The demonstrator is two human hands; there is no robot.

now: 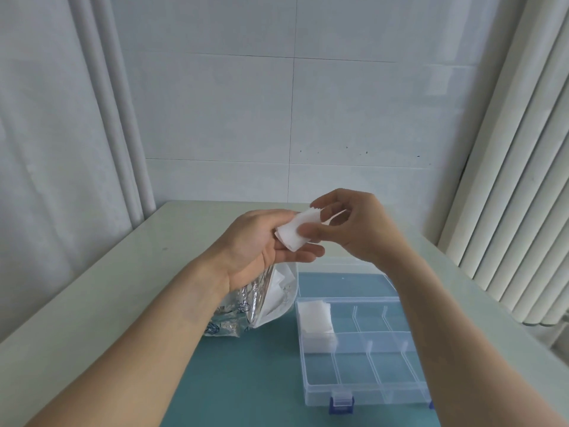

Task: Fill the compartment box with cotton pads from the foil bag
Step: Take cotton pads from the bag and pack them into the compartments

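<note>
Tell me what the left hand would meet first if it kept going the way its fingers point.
Probably the right hand: the left hand points rightward at it, both holding the cotton pads between them. Depth is unclear.

1. Cotton pads (297, 231): small white stack, held in the air above the table, between both hands.
2. Foil bag (258, 298): silver, crinkled, blue print near its bottom; lies just left of the box, mouth open, white pads visible inside.
3. Compartment box (363, 349): clear plastic, blue latches on near edge, lid open. Far-left compartment holds a stack of white pads (315, 323); the other compartments show only the teal surface beneath.
</note>
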